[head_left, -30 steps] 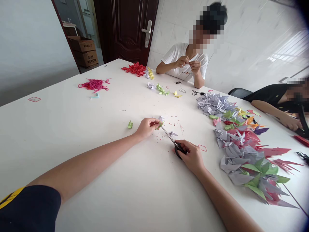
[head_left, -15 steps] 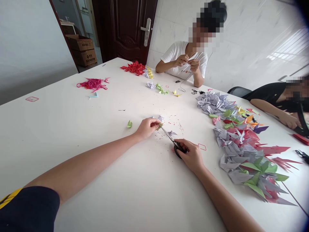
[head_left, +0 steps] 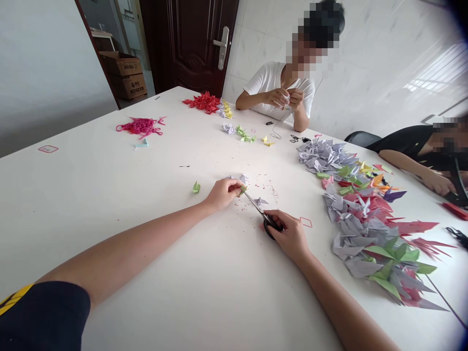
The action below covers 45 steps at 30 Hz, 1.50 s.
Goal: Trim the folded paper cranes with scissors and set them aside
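Between its fingertips my left hand (head_left: 224, 192) pinches a small green folded paper piece (head_left: 243, 188), mostly hidden by the fingers. My right hand (head_left: 290, 233) is closed round the black handles of a pair of scissors (head_left: 258, 206). The blade tips meet the green paper at the left fingertips. Just beyond, a grey-white folded paper crane (head_left: 261, 201) lies beside the blades, with another pale folded piece (head_left: 243, 178) behind my left hand. A green folded paper (head_left: 196, 187) rests to the left. Tiny red scraps (head_left: 263, 184) are scattered around.
A long heap of grey, red and green paper cranes (head_left: 360, 224) fills the right side of the white table (head_left: 175, 292). Farther off are pink cords (head_left: 139, 126) and red cranes (head_left: 204, 103). Two people sit across and at the right; one person's hands (head_left: 285, 97) hold something small.
My hands, the scissors and the green paper hold almost the same position. Across the table, the other person's hands have shifted slightly, and a pale item now shows in them.
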Available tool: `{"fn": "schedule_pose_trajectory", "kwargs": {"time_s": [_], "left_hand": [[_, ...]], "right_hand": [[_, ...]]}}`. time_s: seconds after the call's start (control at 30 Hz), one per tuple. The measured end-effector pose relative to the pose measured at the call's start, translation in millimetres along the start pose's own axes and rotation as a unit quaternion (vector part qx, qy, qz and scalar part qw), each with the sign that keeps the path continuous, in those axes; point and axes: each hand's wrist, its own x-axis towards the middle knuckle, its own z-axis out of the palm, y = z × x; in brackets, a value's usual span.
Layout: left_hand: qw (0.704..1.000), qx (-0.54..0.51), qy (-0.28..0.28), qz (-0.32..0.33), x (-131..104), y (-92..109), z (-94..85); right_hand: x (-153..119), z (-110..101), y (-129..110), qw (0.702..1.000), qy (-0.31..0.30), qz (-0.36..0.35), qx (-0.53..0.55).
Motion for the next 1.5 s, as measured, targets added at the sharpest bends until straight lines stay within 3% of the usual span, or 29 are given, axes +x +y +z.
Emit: {"fn": "schedule_pose_trajectory", "kwargs": {"time_s": [1.03, 1.5], "left_hand": [[0.999, 0.050, -0.010, -0.015, -4, 13, 1.4], [0.997, 0.072, -0.015, -0.005, -4, 10, 2.0]], "right_hand": [[0, 0, 1, 1.000, -0.010, 0.008, -0.004], [1, 0, 0, 1.000, -0.010, 0.010, -0.003]]}}
